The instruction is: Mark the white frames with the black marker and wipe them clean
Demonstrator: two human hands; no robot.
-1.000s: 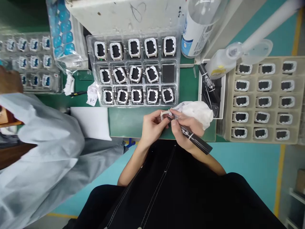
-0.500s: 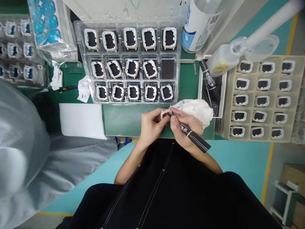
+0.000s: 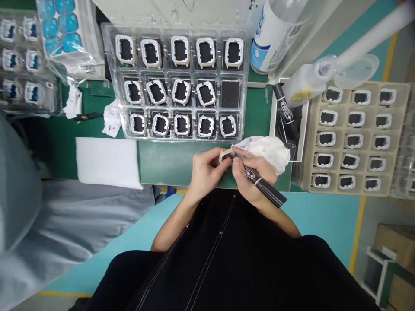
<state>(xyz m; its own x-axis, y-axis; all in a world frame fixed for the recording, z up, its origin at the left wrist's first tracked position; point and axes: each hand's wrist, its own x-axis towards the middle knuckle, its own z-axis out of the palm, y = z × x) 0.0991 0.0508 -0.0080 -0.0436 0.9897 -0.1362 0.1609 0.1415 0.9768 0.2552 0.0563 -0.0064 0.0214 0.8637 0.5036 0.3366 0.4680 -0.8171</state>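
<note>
My left hand [image 3: 207, 168] is closed on a small white frame [image 3: 224, 154], tilted up at the bench's front edge and partly hidden by the fingers. In my right hand [image 3: 254, 175] lies a black marker pen [image 3: 267, 190], its tip end against or very near the frame. A crumpled white cloth [image 3: 269, 151] sits just behind and under my right hand. Beyond my hands stands a clear plastic tray [image 3: 175, 138] of similar white frames [image 3: 205, 52] on dark pads; one pocket in its middle row holds only a dark pad [image 3: 230, 93].
To the right are a beige tray [image 3: 339, 144] of frames, a white box [image 3: 301, 138] with another marker [image 3: 283, 103], and bottles [image 3: 264, 52]. A white foam sheet [image 3: 108, 162] lies left, beside a person in grey clothing [image 3: 81, 220]. Blue parts [image 3: 66, 26] sit far left.
The camera view has shifted slightly. Both hands keep the same hold on the frame and the marker, with no clear movement between them.
</note>
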